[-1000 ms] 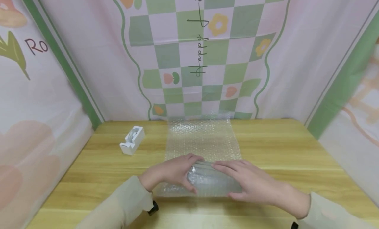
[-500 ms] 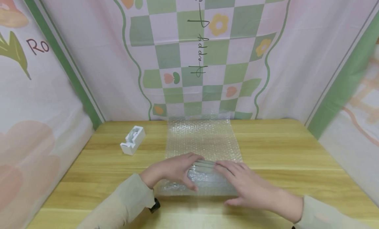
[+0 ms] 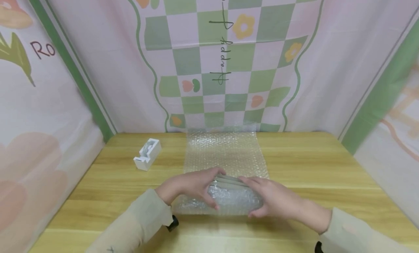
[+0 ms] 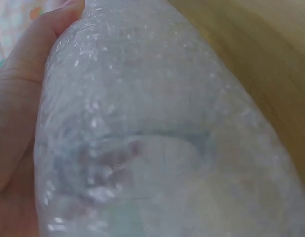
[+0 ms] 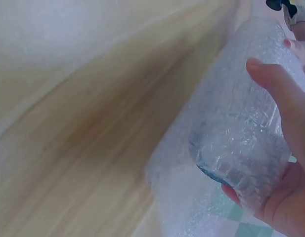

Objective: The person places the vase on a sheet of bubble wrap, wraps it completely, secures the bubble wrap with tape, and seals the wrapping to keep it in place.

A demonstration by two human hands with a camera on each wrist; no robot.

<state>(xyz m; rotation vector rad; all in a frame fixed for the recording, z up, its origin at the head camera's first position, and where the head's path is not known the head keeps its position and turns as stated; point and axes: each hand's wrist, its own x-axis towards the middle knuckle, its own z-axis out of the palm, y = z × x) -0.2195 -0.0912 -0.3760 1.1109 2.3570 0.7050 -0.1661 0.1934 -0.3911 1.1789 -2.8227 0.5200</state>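
Note:
A bubble-wrapped roll (image 3: 229, 198) lies across the sheet near the table's front. Through the wrap a clear, glass-like round end (image 5: 231, 143) shows, with a bluish rim; its exact kind cannot be told. My left hand (image 3: 196, 187) grips the roll's left part, thumb on the near side and fingers over the top. On the right end, my right hand (image 3: 279, 198) holds it with thumb in front and fingers behind. Beyond the roll, the flat bubble wrap sheet (image 3: 226, 151) stretches to the back of the table. Some fingertips are hidden behind the roll.
A white tape dispenser (image 3: 147, 154) stands on the wooden table (image 3: 304, 158) to the left of the sheet. Patterned curtains (image 3: 226, 64) hang at the back and on both sides. The sheet's far end rises against the back curtain.
My right hand has shifted at the roll's right end, and its thumb now rests against the near side. The left hand stays nearly in place. The tape dispenser has not moved.

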